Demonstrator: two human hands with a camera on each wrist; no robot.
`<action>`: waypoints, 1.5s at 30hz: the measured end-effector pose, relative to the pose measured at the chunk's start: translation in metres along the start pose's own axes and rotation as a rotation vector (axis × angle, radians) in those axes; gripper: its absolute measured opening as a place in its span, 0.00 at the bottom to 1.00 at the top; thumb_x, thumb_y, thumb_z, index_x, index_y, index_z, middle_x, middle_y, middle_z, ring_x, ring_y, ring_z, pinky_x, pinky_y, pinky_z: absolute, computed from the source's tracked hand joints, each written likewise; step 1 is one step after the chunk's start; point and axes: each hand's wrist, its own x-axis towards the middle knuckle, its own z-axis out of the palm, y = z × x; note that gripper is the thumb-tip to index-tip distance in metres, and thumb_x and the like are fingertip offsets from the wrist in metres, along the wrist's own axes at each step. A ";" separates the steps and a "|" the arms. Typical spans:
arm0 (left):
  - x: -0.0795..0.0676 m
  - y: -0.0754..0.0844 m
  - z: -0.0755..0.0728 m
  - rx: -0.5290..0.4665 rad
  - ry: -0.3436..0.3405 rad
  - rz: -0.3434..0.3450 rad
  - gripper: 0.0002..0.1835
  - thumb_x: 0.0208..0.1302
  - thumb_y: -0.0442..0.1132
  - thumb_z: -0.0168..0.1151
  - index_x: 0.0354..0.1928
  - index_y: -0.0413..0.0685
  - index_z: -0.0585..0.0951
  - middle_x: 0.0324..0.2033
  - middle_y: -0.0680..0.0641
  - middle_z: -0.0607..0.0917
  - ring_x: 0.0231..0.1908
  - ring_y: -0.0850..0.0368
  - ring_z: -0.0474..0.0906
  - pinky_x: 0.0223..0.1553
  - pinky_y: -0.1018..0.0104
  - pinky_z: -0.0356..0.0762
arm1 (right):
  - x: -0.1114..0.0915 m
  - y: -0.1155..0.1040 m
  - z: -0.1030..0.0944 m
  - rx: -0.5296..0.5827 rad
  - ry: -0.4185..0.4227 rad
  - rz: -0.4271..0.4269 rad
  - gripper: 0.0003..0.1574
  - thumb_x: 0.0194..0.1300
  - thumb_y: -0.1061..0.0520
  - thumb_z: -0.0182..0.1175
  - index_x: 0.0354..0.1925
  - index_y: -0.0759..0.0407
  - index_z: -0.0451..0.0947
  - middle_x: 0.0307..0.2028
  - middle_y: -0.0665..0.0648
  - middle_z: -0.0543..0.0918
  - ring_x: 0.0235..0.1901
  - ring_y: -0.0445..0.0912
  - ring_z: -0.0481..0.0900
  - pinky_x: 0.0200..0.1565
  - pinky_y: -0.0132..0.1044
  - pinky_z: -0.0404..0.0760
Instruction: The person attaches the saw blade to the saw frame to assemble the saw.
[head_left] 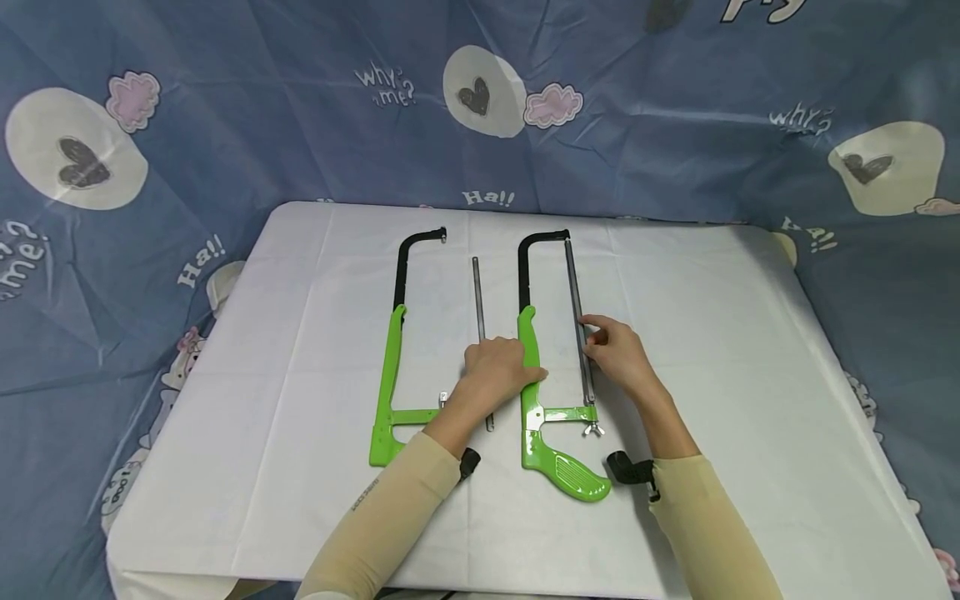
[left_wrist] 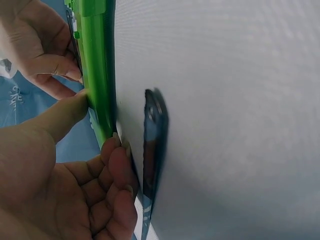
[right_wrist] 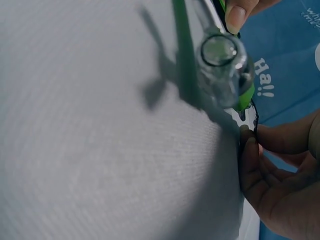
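Two green-and-black hacksaws lie side by side on a white-covered table. My left hand (head_left: pixel 497 367) grips the green frame of the right hacksaw (head_left: pixel 533 417), thumb on one side and fingers on the other in the left wrist view. My right hand (head_left: pixel 618 357) pinches that saw's dark blade (head_left: pixel 574 283), which spans from the black front arm to the lower green bracket. A wing nut (head_left: pixel 593 430) sits at the bracket; it looms blurred in the right wrist view. A loose blade (head_left: pixel 478 292) lies between the saws, partly hidden by my left hand.
The left hacksaw (head_left: pixel 387 375) has no blade across its frame; my left forearm covers its handle. A black wrist-camera mount (head_left: pixel 630 469) sticks out at my right wrist, close to the right saw's handle. Blue printed cloth (head_left: pixel 315 142) hangs behind the white tabletop (head_left: pixel 750 400).
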 end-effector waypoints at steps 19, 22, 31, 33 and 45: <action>-0.001 -0.001 0.000 -0.010 0.000 0.007 0.27 0.53 0.67 0.57 0.13 0.55 0.68 0.14 0.52 0.70 0.18 0.55 0.70 0.20 0.61 0.64 | -0.008 0.004 -0.001 -0.131 0.006 -0.027 0.31 0.58 0.60 0.60 0.60 0.56 0.67 0.34 0.57 0.78 0.33 0.48 0.74 0.34 0.34 0.71; -0.001 -0.001 0.001 0.001 0.007 0.009 0.28 0.53 0.68 0.57 0.12 0.55 0.68 0.13 0.53 0.69 0.17 0.55 0.70 0.19 0.61 0.64 | -0.010 0.004 -0.003 -0.147 -0.030 -0.038 0.32 0.58 0.59 0.60 0.61 0.56 0.66 0.33 0.56 0.78 0.31 0.47 0.74 0.34 0.34 0.71; 0.001 -0.001 0.003 -0.010 0.024 0.018 0.28 0.53 0.66 0.57 0.12 0.54 0.67 0.12 0.53 0.68 0.16 0.56 0.69 0.18 0.62 0.63 | -0.015 0.003 -0.011 -0.119 -0.146 0.034 0.39 0.56 0.58 0.61 0.65 0.55 0.60 0.33 0.60 0.82 0.25 0.46 0.79 0.27 0.35 0.73; 0.001 -0.001 0.003 -0.009 0.024 0.019 0.28 0.53 0.67 0.57 0.12 0.55 0.68 0.13 0.52 0.69 0.16 0.55 0.69 0.18 0.62 0.63 | -0.015 0.003 -0.011 -0.092 -0.157 0.063 0.40 0.56 0.58 0.62 0.65 0.56 0.58 0.32 0.60 0.82 0.24 0.47 0.80 0.27 0.35 0.74; -0.003 0.000 0.000 -0.018 0.007 0.010 0.27 0.54 0.67 0.57 0.13 0.54 0.68 0.13 0.53 0.69 0.16 0.56 0.69 0.19 0.62 0.64 | -0.020 0.006 -0.014 0.029 -0.282 0.076 0.37 0.53 0.60 0.64 0.60 0.62 0.62 0.22 0.58 0.81 0.21 0.47 0.79 0.27 0.40 0.78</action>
